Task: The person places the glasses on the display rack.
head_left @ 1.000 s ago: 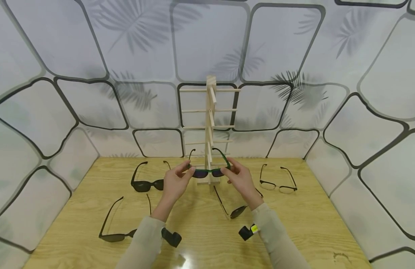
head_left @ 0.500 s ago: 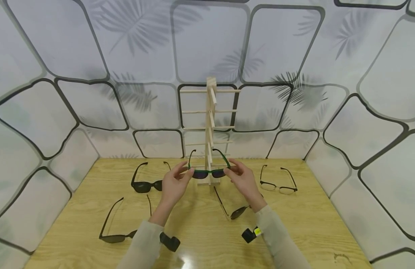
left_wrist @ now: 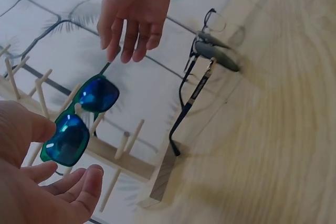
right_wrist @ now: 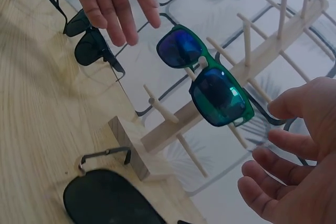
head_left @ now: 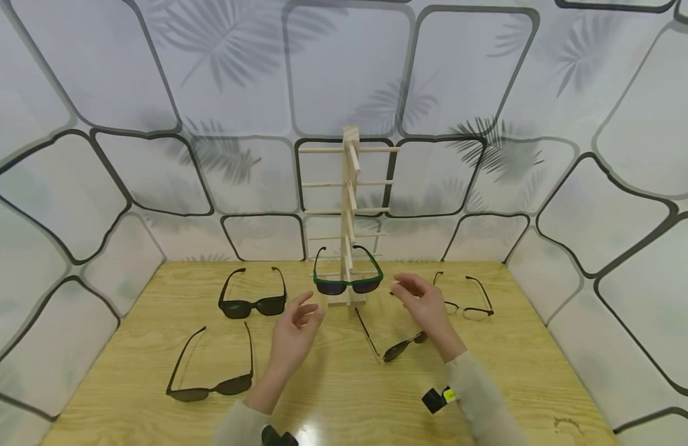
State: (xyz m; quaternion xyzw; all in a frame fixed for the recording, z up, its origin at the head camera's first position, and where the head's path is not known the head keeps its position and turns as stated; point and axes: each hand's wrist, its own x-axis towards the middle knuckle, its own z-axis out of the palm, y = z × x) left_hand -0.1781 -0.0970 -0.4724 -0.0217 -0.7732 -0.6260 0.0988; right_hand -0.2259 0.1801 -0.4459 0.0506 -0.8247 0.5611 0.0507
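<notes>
Green-framed sunglasses point(head_left: 348, 285) with blue mirrored lenses hang low on a wooden glasses rack point(head_left: 348, 204), their bridge on a peg in the right wrist view. My left hand point(head_left: 295, 331) is just below and left of them, fingers loosely bent, holding nothing. To their right, my right hand point(head_left: 424, 306) is also free of them, its fingers relaxed. Sunglasses with thin metal-looking temples point(head_left: 396, 352) lie on the table below the right hand. Black-framed clear eyeglasses point(head_left: 473, 313) are partly hidden behind that hand.
Black sunglasses point(head_left: 240, 308) lie left of the rack, with another dark pair point(head_left: 193, 394) nearer the front left. The wooden table point(head_left: 344, 396) is enclosed by patterned walls point(head_left: 617, 217). Bare pegs point(head_left: 321, 184) stick out higher on the rack.
Both hands have let go of the green sunglasses and drawn apart, left hand down and leftward, right hand to the right. The green sunglasses stay on the rack.
</notes>
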